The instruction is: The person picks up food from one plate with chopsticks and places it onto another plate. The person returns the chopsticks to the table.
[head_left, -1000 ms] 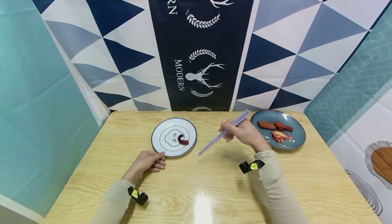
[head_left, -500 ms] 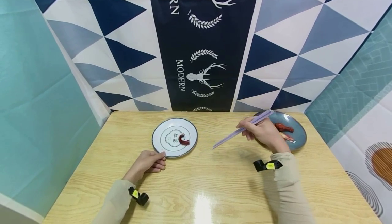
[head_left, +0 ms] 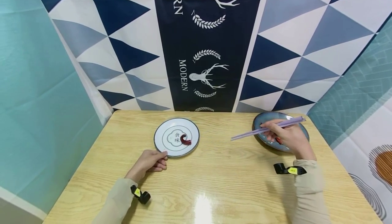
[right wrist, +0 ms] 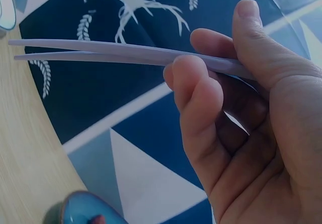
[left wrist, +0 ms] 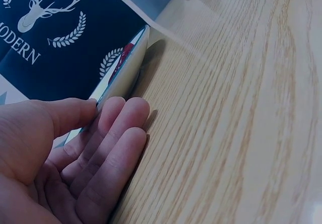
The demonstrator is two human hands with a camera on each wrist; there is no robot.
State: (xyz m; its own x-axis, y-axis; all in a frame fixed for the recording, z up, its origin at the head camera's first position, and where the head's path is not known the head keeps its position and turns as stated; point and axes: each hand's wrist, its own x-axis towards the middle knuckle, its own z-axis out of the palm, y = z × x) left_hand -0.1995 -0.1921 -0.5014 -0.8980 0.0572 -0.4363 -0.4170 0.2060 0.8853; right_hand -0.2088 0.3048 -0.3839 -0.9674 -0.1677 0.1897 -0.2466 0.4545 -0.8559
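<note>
My left hand (head_left: 150, 160) pinches the near-left rim of a white plate (head_left: 163, 132) between thumb and fingers. On that plate lies a small dark red curled piece of food (head_left: 185, 140), like a tentacle. My right hand (head_left: 286, 134) grips a pair of lilac chopsticks (head_left: 254, 132), whose tips point left over the table with nothing between them. In the right wrist view the chopstick tips (right wrist: 15, 50) stand slightly apart. Beneath the right hand is a blue plate (head_left: 263, 116); the hand covers most of the reddish food (head_left: 278, 140) on it.
Both plates stand on a light wooden table (head_left: 214, 176), near its back edge. A patterned cloth (head_left: 205, 47) with deer heads and triangles hangs right behind it. Teal cloth covers the left side (head_left: 46, 98), and more patterned cloth hangs at the right.
My right hand has moved right with the chopsticks, from between the plates to over the blue plate, and the chopsticks lie flatter. The left hand stays at the white plate's rim.
</note>
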